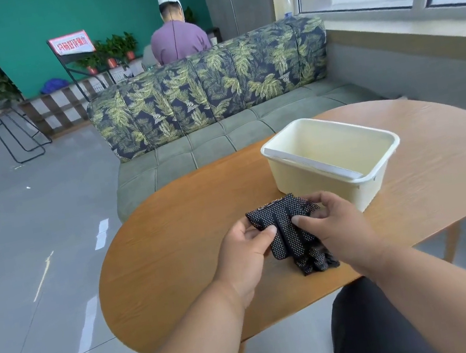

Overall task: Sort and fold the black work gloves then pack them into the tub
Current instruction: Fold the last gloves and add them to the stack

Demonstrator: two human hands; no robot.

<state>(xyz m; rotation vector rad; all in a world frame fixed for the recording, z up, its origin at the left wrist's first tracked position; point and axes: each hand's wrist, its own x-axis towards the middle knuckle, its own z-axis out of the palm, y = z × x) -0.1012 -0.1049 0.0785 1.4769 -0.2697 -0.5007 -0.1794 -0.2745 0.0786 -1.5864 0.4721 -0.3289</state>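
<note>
- The black work gloves [290, 234], dotted with small pale grip studs, lie bunched together on the near part of the wooden table [176, 248], directly in front of me.
- I cannot tell how many gloves are in the bundle; their long axis runs from far left to near right, with the loose fingers trailing toward me.
- My left hand [247, 254] pinches the left edge of the top glove between thumb and curled fingers.
- My right hand [332, 227] grasps the right side, thumb pressing on the fabric and fingers curled over the far edge.
- Both hands are on the gloves, so neither has any reach to make; the fold looks partly done.
- The cream tub [385, 163] stands just beyond the gloves, far and to the right, and appears to hold no gloves yet.
- My right hand is nearer the tub, so I judge the packing move goes forward and right.
- Beyond the table is a green sofa [210, 93] with a leaf-print back, and past it a person [180, 41] sits facing away.
</note>
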